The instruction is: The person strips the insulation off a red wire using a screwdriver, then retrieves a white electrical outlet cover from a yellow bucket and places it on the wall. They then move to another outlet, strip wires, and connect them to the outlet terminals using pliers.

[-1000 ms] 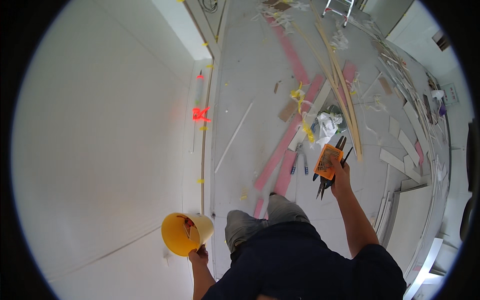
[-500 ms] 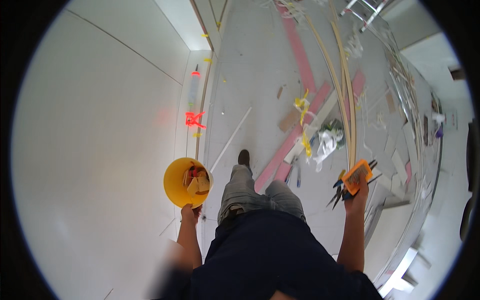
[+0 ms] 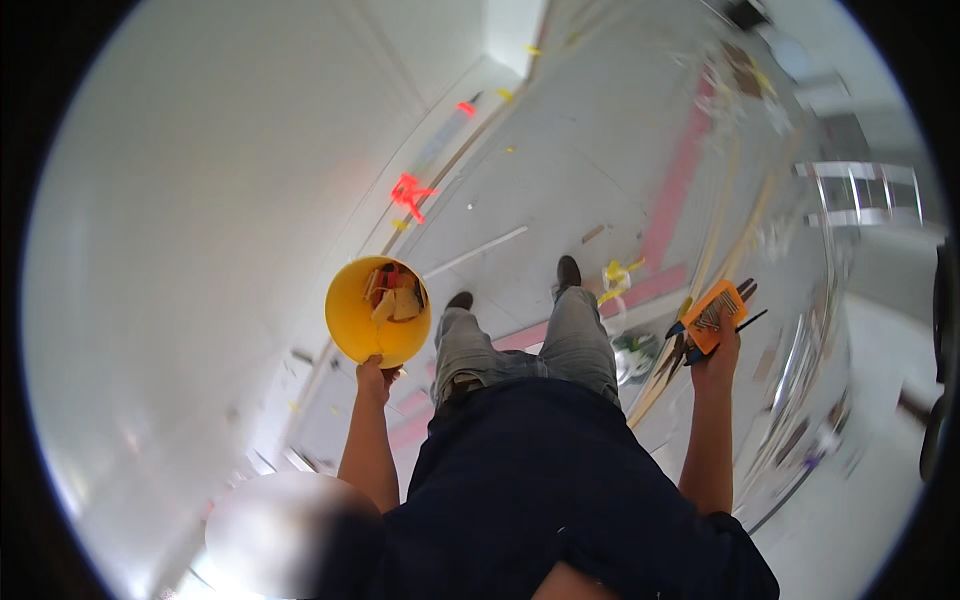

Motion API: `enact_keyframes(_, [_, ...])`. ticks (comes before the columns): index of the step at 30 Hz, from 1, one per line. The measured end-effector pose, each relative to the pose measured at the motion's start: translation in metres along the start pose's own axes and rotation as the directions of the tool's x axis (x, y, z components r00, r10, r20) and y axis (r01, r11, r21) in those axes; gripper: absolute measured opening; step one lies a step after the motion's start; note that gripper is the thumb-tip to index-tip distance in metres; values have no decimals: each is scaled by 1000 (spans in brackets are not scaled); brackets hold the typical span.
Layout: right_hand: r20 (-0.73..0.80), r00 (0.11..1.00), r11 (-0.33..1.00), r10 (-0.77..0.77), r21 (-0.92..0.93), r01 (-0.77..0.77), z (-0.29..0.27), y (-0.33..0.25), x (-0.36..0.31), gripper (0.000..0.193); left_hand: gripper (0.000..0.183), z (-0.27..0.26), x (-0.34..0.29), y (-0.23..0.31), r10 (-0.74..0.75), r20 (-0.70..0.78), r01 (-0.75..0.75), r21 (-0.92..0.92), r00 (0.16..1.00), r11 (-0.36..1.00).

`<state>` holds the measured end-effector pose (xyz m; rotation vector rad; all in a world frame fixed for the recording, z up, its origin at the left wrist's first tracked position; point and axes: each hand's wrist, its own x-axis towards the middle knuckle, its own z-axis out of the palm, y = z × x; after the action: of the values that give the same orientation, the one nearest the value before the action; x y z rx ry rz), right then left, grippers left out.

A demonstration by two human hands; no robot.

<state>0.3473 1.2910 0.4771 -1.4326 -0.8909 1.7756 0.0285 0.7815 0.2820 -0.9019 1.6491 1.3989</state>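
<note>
My left hand (image 3: pixel 374 377) grips the rim of a yellow bucket (image 3: pixel 350 310), tilted so its inside shows. In it lie cream-coloured pieces (image 3: pixel 398 304) and some red-handled items I cannot make out. My right hand (image 3: pixel 716 362) is closed around an orange tray (image 3: pixel 716 313) of screws or similar small metal parts, together with several dark-tipped hand tools that look like pliers (image 3: pixel 682 345). On the ledge at the far left rests a caulking gun (image 3: pixel 412 192) with a bright red handle and a pale tube.
Pink strips (image 3: pixel 675 205) and long wooden strips (image 3: pixel 740 245) lie on the grey floor at the right. A thin white strip (image 3: pixel 475 252) lies ahead of my feet. A ladder (image 3: pixel 860 192) is at the far right. A white wall (image 3: pixel 190 220) runs along the left.
My view has turned, so the ledge and floor now slant to the right. Both feet now show. The bucket sits slightly higher in view; both hands keep their hold.
</note>
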Motion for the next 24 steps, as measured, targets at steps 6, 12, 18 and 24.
enact_keyframes(6, [440, 880, 959, 176, -279, -52, 87, -48, 129, 40, 29, 58, -86, -135, -114, -369, 4, -285, 922, 958])
enact_keyframes(12, [611, 739, 893, 282, -449, 30, 166, -34, 138, 34, 27, 106, -152, -245, -389, -440, 65, -591, 809, 804])
enact_keyframes(18, [663, 511, 747, 547, -662, 58, 174, 4, 157, 50, 29, 157, -127, -312, -529, -406, 50, -758, 745, 651])
enact_keyframes(24, [618, 536, 682, 575, -724, 103, 188, 98, 109, 49, 33, 172, -35, -318, -524, -303, 129, -761, 796, 636])
